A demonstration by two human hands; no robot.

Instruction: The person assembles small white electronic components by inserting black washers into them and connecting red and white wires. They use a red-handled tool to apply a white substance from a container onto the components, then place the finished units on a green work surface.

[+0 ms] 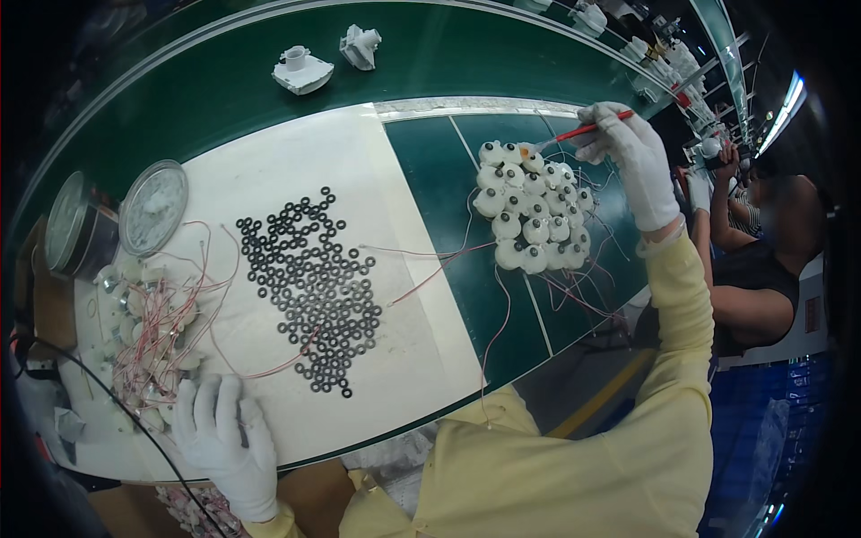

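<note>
White-gloved hands w/ brush, mat edge

Crowded bench leaves one open lane

Bare white mat lies open between black rings and the white wired parts at 2 o'clock; tangled wired parts and two tins block 9 o'clock.

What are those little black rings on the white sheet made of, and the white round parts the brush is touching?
The black rings look like rubber or matte plastic: dull, with no glint, though the picture cannot settle which. The white round parts look like moulded plastic, smooth and slightly glossy, with thin wires trailing off. The brush in the right hand has a red, plastic-looking handle.
</note>
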